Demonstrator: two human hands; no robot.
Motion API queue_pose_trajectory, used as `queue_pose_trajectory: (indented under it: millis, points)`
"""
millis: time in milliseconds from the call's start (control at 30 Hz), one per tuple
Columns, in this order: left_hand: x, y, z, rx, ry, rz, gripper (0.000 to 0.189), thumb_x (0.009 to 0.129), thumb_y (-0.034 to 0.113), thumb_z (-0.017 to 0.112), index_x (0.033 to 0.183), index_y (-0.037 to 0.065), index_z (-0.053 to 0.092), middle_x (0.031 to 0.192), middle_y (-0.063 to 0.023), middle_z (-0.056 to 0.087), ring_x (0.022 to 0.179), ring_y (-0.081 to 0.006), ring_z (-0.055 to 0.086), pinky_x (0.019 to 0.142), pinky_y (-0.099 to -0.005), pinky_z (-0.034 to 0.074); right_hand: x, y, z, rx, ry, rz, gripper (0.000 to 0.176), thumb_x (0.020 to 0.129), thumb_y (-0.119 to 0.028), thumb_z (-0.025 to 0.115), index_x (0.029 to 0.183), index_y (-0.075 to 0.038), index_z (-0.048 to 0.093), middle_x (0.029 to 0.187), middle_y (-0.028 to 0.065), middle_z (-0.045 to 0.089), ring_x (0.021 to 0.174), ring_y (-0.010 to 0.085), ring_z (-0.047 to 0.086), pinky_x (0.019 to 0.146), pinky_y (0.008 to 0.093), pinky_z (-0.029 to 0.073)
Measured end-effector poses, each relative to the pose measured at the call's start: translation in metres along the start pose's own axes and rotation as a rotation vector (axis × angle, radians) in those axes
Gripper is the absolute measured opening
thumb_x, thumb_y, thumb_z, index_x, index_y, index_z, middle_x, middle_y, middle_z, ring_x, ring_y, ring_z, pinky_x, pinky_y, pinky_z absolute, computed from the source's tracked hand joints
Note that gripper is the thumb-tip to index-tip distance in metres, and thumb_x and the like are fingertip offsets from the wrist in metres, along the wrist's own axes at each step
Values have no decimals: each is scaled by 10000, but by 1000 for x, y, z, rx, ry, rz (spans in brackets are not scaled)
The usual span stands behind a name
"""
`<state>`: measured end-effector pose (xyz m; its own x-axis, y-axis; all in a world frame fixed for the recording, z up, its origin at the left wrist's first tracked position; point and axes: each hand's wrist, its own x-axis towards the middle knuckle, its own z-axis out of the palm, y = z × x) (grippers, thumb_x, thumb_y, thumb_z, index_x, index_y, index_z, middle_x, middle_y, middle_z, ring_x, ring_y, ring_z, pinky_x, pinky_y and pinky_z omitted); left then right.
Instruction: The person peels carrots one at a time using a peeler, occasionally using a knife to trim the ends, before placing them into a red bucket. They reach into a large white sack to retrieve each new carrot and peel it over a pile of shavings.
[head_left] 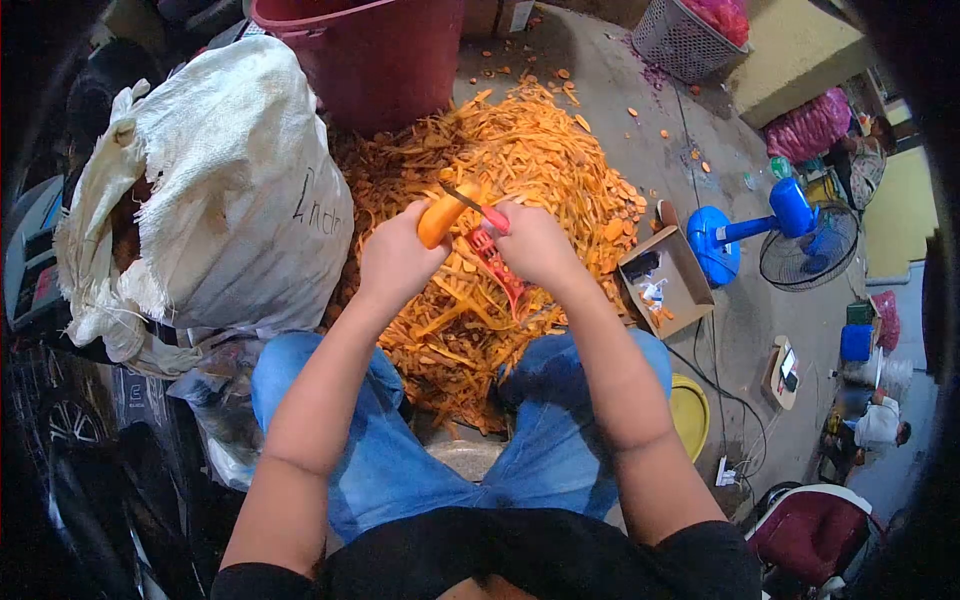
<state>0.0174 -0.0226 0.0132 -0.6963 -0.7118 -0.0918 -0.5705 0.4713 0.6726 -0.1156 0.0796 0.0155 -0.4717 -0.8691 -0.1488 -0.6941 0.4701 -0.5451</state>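
Observation:
My left hand (397,258) is wrapped round a peeled orange carrot (437,216), which points up and away from me. In my right hand (538,248) is a knife (463,198) with a pinkish-red handle, its dark blade lying across the upper part of the carrot. A red slotted plastic piece (497,268) shows just below my right hand, over the pile; whether that hand also holds it I cannot tell. Both hands are above a large heap of orange peelings (540,150) on the floor between my knees.
A white woven sack (235,180) stands at left beside a dark red tub (370,70). Right of the heap are a cardboard box (680,285), a blue fan (712,245), a yellow lid (688,415) and cables. Other people (880,422) are farther off at right.

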Motion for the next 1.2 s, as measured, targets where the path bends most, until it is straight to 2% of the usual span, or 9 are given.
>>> queue_pose_trajectory:
  millis: [133,567,633,667,767,933,967,1067,1200]
  points:
    - [-2,-4,-1,-5,107,180,272,609,206,589,806,32,517,636,-164,537,617,-309,535,552,-354,412,7,3,8,19,13,19,150,659,-131,481,738,-12,526,708,186,548,702,332,528,642,401,415]
    - [-6,-4,-12,66,70,189,293,576,192,606,825,54,539,656,-128,551,629,-281,542,565,-346,437,30,39,53,136,-127,207,188,650,-154,505,726,10,558,750,188,559,714,321,533,619,372,425]
    - [-18,16,-24,-143,178,573,258,583,149,627,794,42,521,673,-99,535,621,-237,539,579,-302,432,31,58,62,-88,-307,346,230,679,-197,518,737,19,573,762,193,566,722,282,557,601,357,435]
    - [-16,13,-21,-144,176,579,258,583,149,627,794,42,521,673,-99,535,621,-237,539,579,-302,432,31,65,75,-87,-302,349,230,679,-197,518,737,19,573,762,193,566,722,282,557,601,357,435]
    - [-13,4,-8,-685,-6,388,300,629,141,644,866,42,488,833,-62,465,800,-165,472,733,-262,364,18,49,95,292,-391,452,341,719,-247,532,944,8,514,789,155,572,643,222,554,582,325,431]
    - [-5,-4,8,-727,-43,462,376,635,178,648,951,55,485,986,-96,392,973,-223,371,842,-321,289,17,-4,105,1373,-380,60,257,783,-182,463,1015,-73,455,850,35,523,691,120,517,601,272,434]
    - [-7,-3,4,-556,-32,490,399,639,183,643,981,59,480,992,-99,389,978,-228,369,846,-323,290,-3,-30,63,1658,-326,354,188,786,-174,461,949,-85,479,870,51,525,735,123,519,623,246,437]
    - [-8,-3,-7,-236,-15,562,463,656,203,619,1056,49,443,1034,-106,384,998,-236,376,862,-315,294,24,8,76,1685,-416,369,187,782,-192,472,933,-82,484,857,53,535,724,135,532,616,259,445]
    - [-6,-11,-6,-535,-93,478,452,666,165,620,1061,39,438,1017,-97,411,975,-205,414,825,-308,344,40,30,65,1718,34,309,185,797,-167,448,931,-44,476,817,73,545,702,162,547,624,287,464]
